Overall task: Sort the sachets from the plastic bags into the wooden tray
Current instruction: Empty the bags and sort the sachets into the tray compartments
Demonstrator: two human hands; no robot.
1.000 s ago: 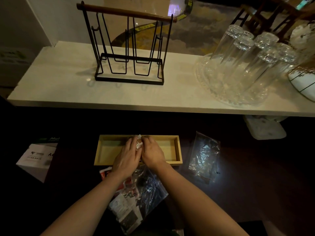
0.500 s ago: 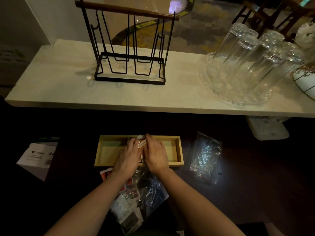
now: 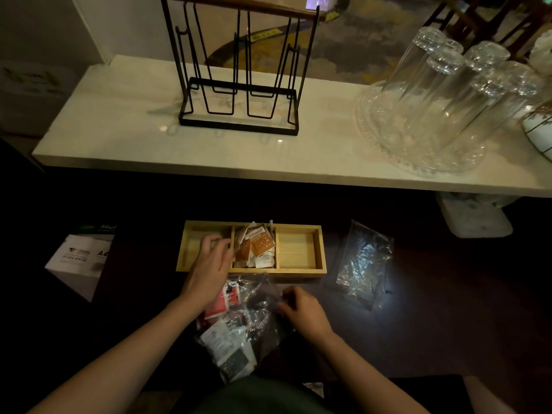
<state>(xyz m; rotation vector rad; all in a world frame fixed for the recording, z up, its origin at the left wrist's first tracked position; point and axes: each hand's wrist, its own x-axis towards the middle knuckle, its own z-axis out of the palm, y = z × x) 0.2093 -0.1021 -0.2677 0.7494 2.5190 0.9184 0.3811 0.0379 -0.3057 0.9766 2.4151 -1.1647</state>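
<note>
A wooden tray [image 3: 298, 272] with three compartments lies on the dark table. Orange and white sachets [image 3: 259, 245] fill its middle compartment; the right one holds nothing, and the left one is partly hidden. My left hand [image 3: 209, 265] hovers over the left compartment and the tray's front edge, fingers loosely curled, holding nothing. In front of the tray lies a clear plastic bag [image 3: 239, 333] with red, white and dark sachets inside. My right hand [image 3: 301, 312] pinches the bag's right edge.
A second, crumpled clear bag [image 3: 364, 264] lies right of the tray. A white box [image 3: 80, 261] stands at the left. The pale shelf behind carries a black wire rack [image 3: 239, 85] and several upturned glasses [image 3: 442, 94] on a glass platter.
Both hands held sachets together over the middle compartment; the sachets now lie there. My right hand has drawn back to the bag, and my left has shifted left.
</note>
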